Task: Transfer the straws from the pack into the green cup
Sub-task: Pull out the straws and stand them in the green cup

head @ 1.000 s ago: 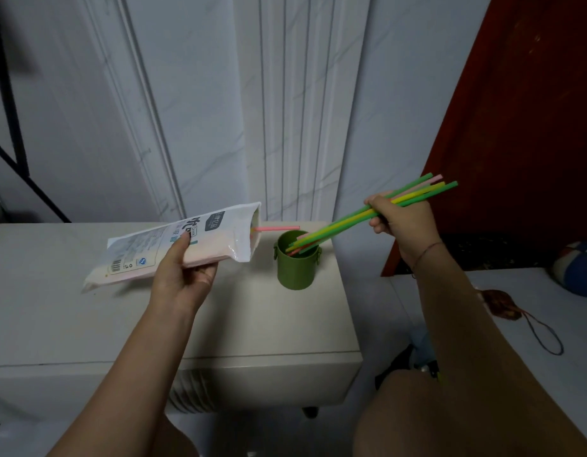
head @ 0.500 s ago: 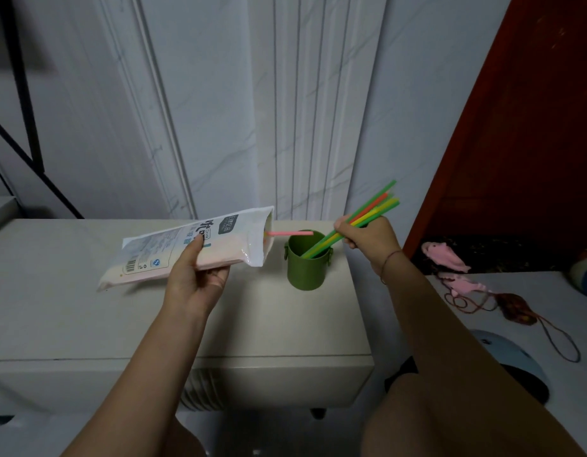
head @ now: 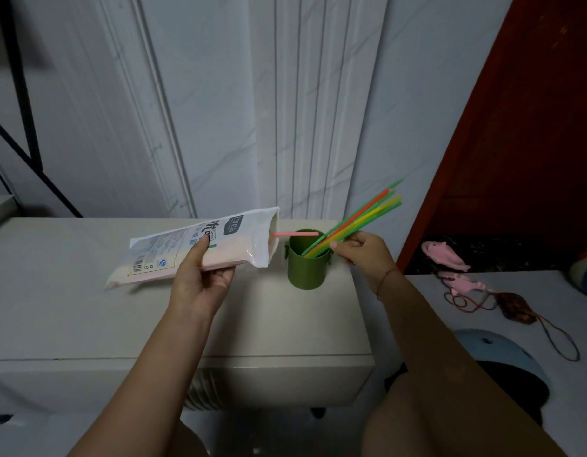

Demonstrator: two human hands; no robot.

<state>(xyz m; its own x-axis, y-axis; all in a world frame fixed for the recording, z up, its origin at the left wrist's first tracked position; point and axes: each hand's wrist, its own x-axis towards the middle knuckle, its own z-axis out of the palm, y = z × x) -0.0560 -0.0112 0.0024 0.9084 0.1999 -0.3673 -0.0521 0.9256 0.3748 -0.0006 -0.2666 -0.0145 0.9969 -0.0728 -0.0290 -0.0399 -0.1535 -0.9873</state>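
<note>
Holding the pack [head: 199,247] in my left hand [head: 203,278], mouth tilted toward the cup [head: 306,265] so the pink straw [head: 293,233] poking out points over its rim. Right hand [head: 361,253] pinches a bundle of straws [head: 358,219], lower ends already inside the cup on the tabletop [head: 285,318], leaning right, not yet let go. More straws likely remain in the pack.

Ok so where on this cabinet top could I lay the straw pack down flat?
The cabinet top is bare to the left of and in front of your left hand, out to the front edge. It is crowded only at the back right, where the green cup, the straws and your right hand sit close together.
</note>
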